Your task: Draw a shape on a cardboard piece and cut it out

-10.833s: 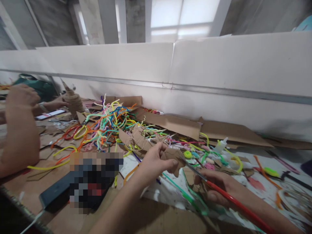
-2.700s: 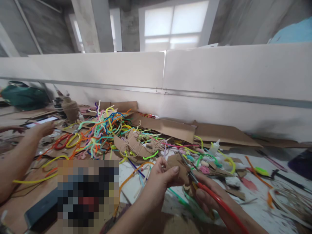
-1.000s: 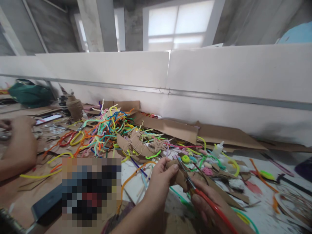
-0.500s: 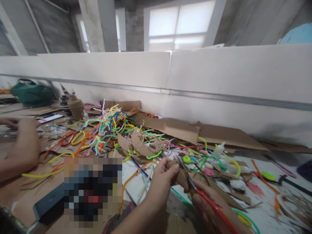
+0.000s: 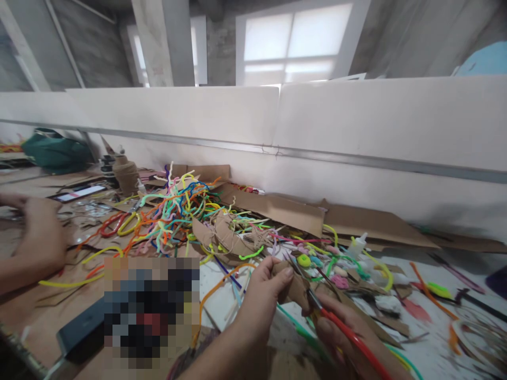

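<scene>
My left hand (image 5: 261, 298) pinches a small brown cardboard piece (image 5: 295, 285) between thumb and fingers, low in the middle of the view. My right hand (image 5: 340, 330) grips red-handled scissors (image 5: 348, 335). Their thin metal blades (image 5: 299, 277) lie against the cardboard piece, pointing up and left. Both hands hover just above the white table surface (image 5: 420, 338). The lower part of my right hand runs out of the frame.
A heap of coloured pipe cleaners (image 5: 174, 211) lies behind my hands, with cardboard sheets (image 5: 277, 208) along the white partition (image 5: 356, 137). Another person's hand (image 5: 37, 243) works at the left. A small glue bottle (image 5: 358, 244), a twine spool (image 5: 125, 174) and a dark phone (image 5: 81, 330) are nearby.
My hands and the scissors stay almost still on the cardboard piece. The other person's hand at the left has shifted slightly. The camera has drifted a little.
</scene>
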Demonstrator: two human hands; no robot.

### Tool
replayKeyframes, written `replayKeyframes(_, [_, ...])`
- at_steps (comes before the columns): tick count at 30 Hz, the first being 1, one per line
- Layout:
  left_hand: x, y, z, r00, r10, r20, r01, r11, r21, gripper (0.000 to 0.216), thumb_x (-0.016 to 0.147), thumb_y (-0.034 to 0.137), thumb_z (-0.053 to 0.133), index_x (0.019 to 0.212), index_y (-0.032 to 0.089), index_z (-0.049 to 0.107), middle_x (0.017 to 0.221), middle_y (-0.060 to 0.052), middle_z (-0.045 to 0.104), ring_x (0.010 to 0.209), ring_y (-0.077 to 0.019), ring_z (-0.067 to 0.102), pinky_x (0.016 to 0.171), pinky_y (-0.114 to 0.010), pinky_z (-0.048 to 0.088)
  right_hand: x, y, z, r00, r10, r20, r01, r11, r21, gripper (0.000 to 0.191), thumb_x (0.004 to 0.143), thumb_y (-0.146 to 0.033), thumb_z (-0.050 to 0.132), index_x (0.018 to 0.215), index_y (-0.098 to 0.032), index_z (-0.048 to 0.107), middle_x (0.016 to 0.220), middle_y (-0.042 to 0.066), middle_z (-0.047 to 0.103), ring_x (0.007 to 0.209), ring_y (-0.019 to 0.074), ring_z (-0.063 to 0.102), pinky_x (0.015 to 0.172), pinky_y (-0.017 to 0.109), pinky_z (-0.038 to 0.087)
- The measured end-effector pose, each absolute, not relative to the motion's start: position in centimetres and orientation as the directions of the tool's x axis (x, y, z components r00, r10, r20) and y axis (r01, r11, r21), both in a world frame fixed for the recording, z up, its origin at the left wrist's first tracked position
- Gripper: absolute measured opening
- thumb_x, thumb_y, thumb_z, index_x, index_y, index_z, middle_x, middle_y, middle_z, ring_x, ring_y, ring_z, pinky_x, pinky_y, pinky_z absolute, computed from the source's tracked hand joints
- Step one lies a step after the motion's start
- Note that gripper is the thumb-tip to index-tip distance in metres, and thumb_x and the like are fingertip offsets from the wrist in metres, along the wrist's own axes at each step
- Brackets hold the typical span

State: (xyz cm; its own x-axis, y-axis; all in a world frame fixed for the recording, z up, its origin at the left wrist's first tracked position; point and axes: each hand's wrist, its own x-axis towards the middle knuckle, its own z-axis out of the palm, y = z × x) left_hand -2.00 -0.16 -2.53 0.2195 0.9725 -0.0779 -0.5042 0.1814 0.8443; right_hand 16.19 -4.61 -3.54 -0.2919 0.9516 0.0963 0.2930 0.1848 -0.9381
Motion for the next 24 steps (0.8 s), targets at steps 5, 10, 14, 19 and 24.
replayKeyframes(5, [-2.5,0.2,-1.9,0.255,0.964,-0.07,-0.437,0.179,0.881,0.052,0.062,0.054,0.091,0.08,0.02,0.057,0.067,0.003,0.058,0.057,-0.0105,0.046,0.056,-0.023,0.032,17.1,-4.0,-4.3,-0.317,0.945,-0.076,0.313,0.028,-0.949,0.072,0.083,-0.084,0.062,0.122,-0.027,0.079,0.066,0.004,0.068,0.049,0.0212,0.058,0.049,0.032,0.053])
replayKeyframes(10, [-2.8,0.5,-1.7,0.28,0.959,-0.047,-0.417,0.165,0.894,0.056,0.059,0.058,0.092,0.082,0.019,0.058,0.07,0.003,0.059,0.062,-0.0114,0.051,0.058,-0.023,0.037,17.1,-4.0,-3.6,-0.261,0.962,-0.085,0.349,0.012,-0.937,0.08,0.077,-0.092,0.06,0.118,-0.027,0.082,0.076,0.005,0.071,0.044,0.0137,0.049,0.042,0.026,0.047])
replayKeyframes(14, [-2.8,0.4,-1.7,0.296,0.954,-0.042,-0.414,0.168,0.895,0.056,0.06,0.057,0.092,0.083,0.019,0.057,0.073,0.003,0.059,0.062,-0.0105,0.05,0.059,-0.024,0.039,17.6,-3.8,-3.5,-0.283,0.959,-0.001,0.362,0.106,-0.926,0.07,0.082,-0.083,0.064,0.12,-0.028,0.083,0.086,0.009,0.078,0.055,0.0228,0.064,0.048,0.031,0.056])
replayKeyframes(19, [-2.9,0.6,-1.9,0.311,0.95,-0.024,-0.399,0.153,0.904,0.055,0.063,0.056,0.091,0.083,0.019,0.056,0.07,0.004,0.056,0.061,-0.0095,0.047,0.058,-0.023,0.037,18.0,-3.6,-4.2,-0.298,0.955,0.007,0.369,0.122,-0.921,0.073,0.084,-0.083,0.064,0.129,-0.027,0.079,0.098,0.01,0.08,0.066,0.0247,0.069,0.056,0.031,0.058])
replayKeyframes(24, [-3.0,0.7,-2.0,0.311,0.95,-0.014,-0.384,0.139,0.913,0.053,0.066,0.054,0.09,0.083,0.019,0.055,0.072,0.004,0.056,0.062,-0.0098,0.047,0.058,-0.023,0.037,17.5,-3.7,-4.2,-0.261,0.963,0.067,0.297,0.147,-0.944,0.078,0.077,-0.087,0.068,0.119,-0.024,0.083,0.096,0.012,0.078,0.087,0.0314,0.072,0.077,0.038,0.063])
